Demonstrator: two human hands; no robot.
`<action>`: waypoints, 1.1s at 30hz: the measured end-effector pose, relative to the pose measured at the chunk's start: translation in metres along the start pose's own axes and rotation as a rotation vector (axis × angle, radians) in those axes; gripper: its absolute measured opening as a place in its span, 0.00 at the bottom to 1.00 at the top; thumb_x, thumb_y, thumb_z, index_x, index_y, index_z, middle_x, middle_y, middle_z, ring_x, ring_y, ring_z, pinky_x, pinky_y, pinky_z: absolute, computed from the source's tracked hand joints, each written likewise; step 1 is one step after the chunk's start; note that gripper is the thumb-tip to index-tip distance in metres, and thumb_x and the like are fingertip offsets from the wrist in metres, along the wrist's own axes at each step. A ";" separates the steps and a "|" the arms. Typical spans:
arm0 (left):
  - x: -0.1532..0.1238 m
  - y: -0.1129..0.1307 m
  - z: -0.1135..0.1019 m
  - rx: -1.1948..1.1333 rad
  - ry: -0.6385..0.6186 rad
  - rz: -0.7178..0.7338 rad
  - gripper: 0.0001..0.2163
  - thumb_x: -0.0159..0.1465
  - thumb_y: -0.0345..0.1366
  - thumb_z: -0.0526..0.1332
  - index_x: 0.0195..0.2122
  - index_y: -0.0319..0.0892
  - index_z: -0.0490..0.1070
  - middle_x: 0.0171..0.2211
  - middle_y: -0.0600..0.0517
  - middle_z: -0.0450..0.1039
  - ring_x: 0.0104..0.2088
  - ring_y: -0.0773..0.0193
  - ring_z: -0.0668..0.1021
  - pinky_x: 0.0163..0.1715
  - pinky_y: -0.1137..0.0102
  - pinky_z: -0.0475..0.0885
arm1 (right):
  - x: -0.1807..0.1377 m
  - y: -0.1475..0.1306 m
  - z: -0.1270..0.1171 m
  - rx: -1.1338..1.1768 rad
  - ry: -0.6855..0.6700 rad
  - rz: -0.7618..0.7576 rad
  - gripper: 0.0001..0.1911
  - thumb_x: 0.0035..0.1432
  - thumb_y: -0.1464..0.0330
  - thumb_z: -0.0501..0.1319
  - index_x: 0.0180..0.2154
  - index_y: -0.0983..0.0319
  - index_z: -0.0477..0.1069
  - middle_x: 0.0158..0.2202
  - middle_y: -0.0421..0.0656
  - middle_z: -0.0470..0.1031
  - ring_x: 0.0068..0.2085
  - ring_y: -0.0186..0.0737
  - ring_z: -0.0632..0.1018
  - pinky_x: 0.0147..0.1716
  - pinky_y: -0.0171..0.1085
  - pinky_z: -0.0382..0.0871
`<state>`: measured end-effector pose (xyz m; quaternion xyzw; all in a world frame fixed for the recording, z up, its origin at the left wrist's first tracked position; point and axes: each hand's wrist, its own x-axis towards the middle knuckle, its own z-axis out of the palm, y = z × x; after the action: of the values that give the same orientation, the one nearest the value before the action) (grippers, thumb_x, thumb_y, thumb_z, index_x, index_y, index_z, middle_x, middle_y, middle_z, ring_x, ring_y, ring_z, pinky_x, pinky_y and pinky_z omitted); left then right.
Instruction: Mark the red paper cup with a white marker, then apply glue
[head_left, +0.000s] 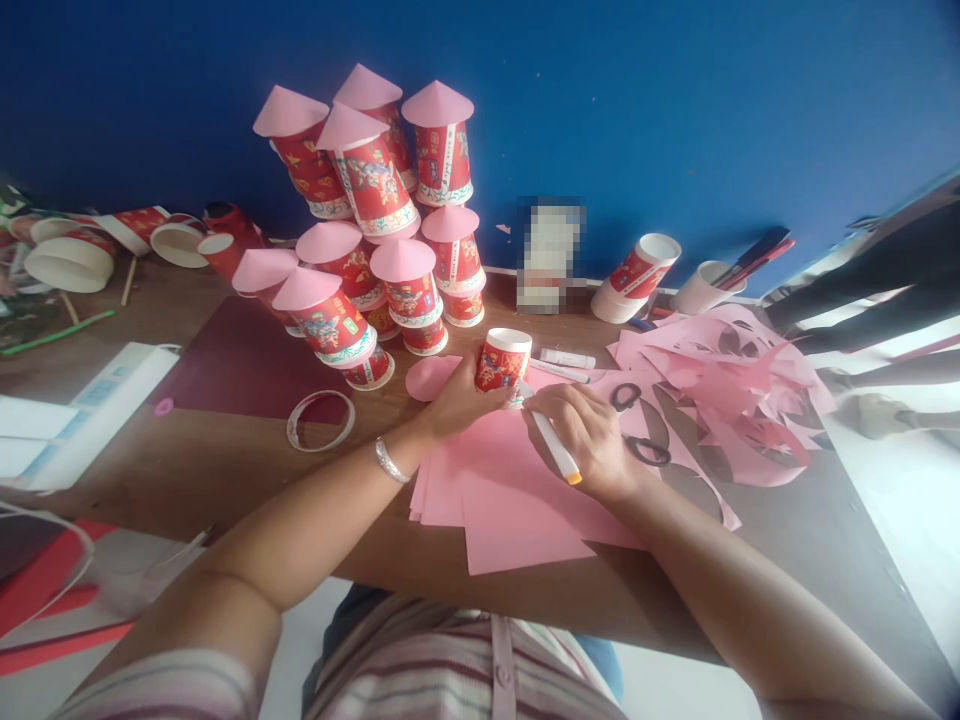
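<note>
My left hand is closed around the side of a red paper cup with a white rim, held above the pink paper sheets. Closed in my right hand is a white marker with a yellow end; its other end points at the lower part of the cup. Just behind the cup lie a white marker cap or short tube and another white pen. A pink paper disc or cone rests to the left of the cup. Scissors with black handles lie right of my right hand.
Several red cups with pink paper cones stand stacked at the back left. A tape roll lies left. Pink scraps, stacked cups and a pen cup are at the right. A blue wall stands behind.
</note>
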<state>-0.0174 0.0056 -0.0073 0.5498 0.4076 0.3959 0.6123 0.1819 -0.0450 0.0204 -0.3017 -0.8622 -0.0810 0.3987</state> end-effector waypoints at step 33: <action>0.000 -0.007 -0.002 0.180 0.001 0.053 0.29 0.58 0.47 0.73 0.54 0.43 0.63 0.51 0.45 0.74 0.52 0.51 0.78 0.49 0.59 0.75 | 0.005 -0.005 -0.001 -0.033 0.007 -0.018 0.10 0.68 0.78 0.55 0.47 0.62 0.69 0.35 0.45 0.80 0.32 0.40 0.78 0.32 0.38 0.72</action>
<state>-0.0187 0.0060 -0.0140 0.6128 0.4274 0.3740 0.5494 0.1775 -0.0469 0.0252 -0.3003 -0.8621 -0.0998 0.3958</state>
